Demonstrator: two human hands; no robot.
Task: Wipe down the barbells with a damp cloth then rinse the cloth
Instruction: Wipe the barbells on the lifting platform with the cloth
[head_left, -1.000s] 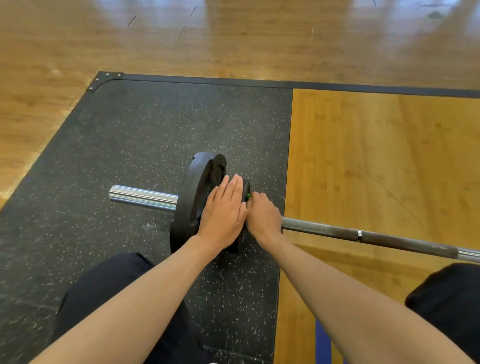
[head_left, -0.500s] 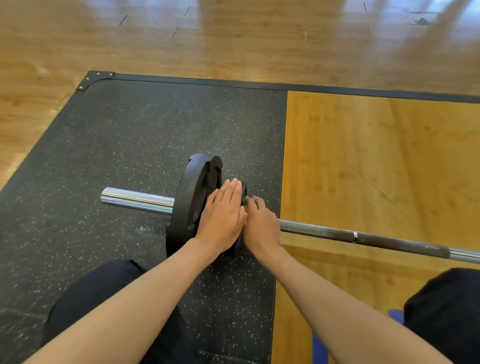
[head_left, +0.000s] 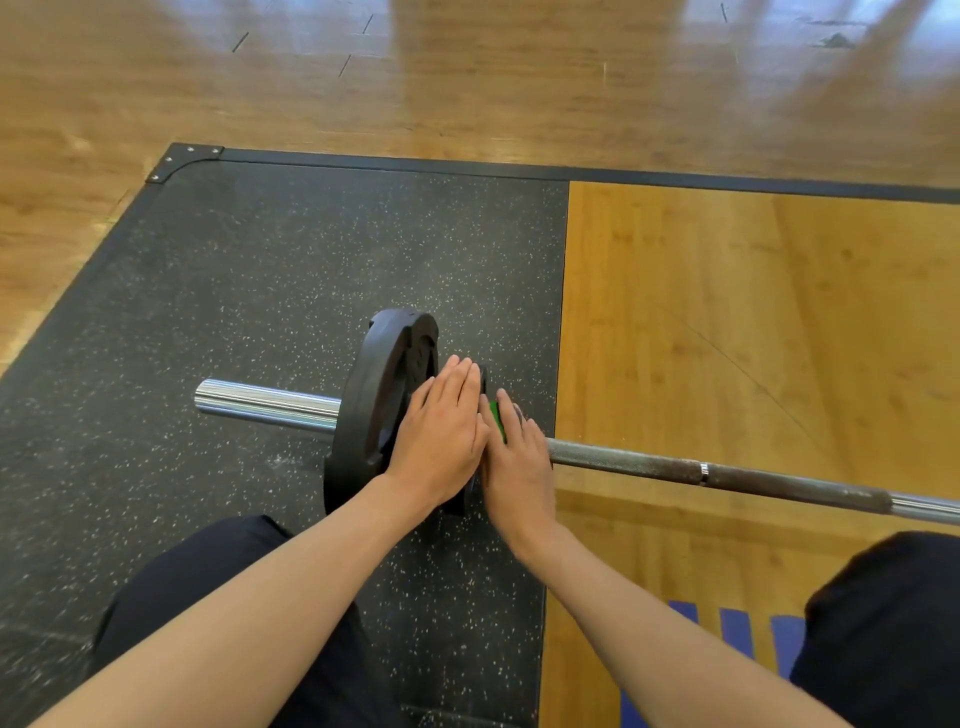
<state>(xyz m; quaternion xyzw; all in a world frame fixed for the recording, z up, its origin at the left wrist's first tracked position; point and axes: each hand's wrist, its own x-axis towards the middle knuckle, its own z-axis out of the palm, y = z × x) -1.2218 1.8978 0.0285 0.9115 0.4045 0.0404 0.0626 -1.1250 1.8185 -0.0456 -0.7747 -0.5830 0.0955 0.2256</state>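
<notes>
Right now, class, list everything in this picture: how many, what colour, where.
Barbell: one, chrome sleeve and dark shaft, lying across mat and wood panel.
Weight plate: one, black, on the barbell, standing on the mat.
Green item: one, small, partly under the right hand beside the plate; identity unclear.
Rubber mat: one, black with white speckles, left side.
Wood panel: one, light brown, right of the mat.
Gym floor: brown wood, beyond mat and panel.
Blue stripes: several, blue, bottom right on the panel; unclear object.
Trouser legs: two, dark, bottom corners.
Left hand: one, flat against the plate face.
Right hand: one, on the barbell over the green item; grip unclear.
</notes>
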